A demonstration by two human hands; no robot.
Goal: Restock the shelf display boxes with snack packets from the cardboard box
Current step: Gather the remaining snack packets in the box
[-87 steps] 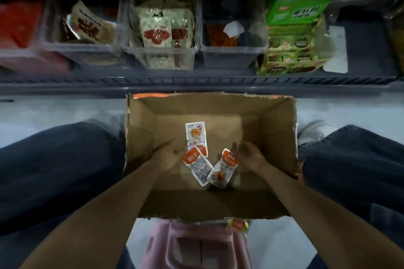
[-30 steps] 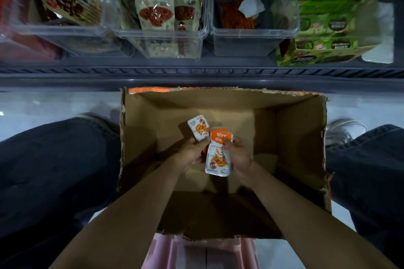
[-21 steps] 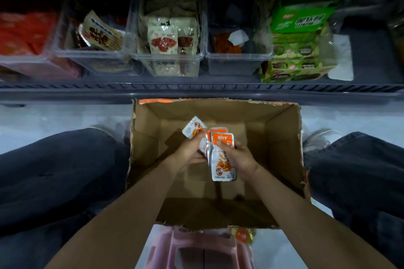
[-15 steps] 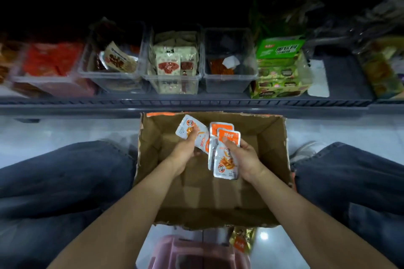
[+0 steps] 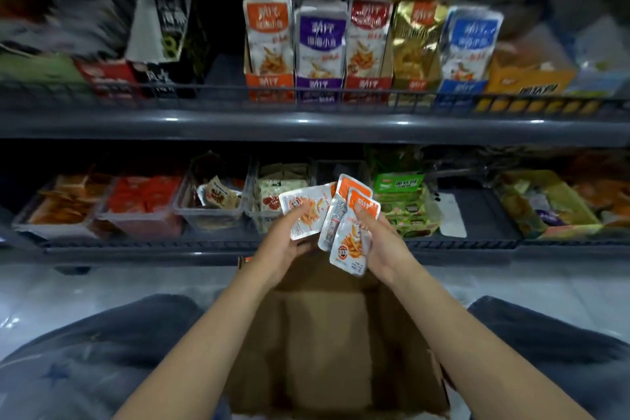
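Lower left of the frame: a knee [image 5: 85, 361] in dark denim. Above it, along the lower shelf [image 5: 204, 245], a row of clear bins: one with orange packets [image 5: 64, 201], one with red packets [image 5: 146, 201], and one with a brown-lettered packet [image 5: 218, 196].

Higher, on the upper shelf [image 5: 306, 126] at centre: five display boxes [image 5: 368, 44] side by side, upright packets in each, coloured orange, purple, red, gold and blue from left to right.

Centre of the frame, in front of the lower shelf: left grip [image 5: 284, 242], fingers curled, pinching one white snack packet [image 5: 305, 211] that leans toward the left. Just beside it, right grip [image 5: 380, 242], thumb pressed on the front of the orange-topped snack packets [image 5: 349, 239], two or three of them overlapped in a fan. Fan tops touching the white packet.

Below both, lower centre: the cardboard box [image 5: 324, 351], open, set between the knees, its inside dim.

Right of centre on the lower shelf: a green carton [image 5: 399, 198], then loose mixed bags [image 5: 545, 204], blurred. Lower right: the other knee [image 5: 545, 334].
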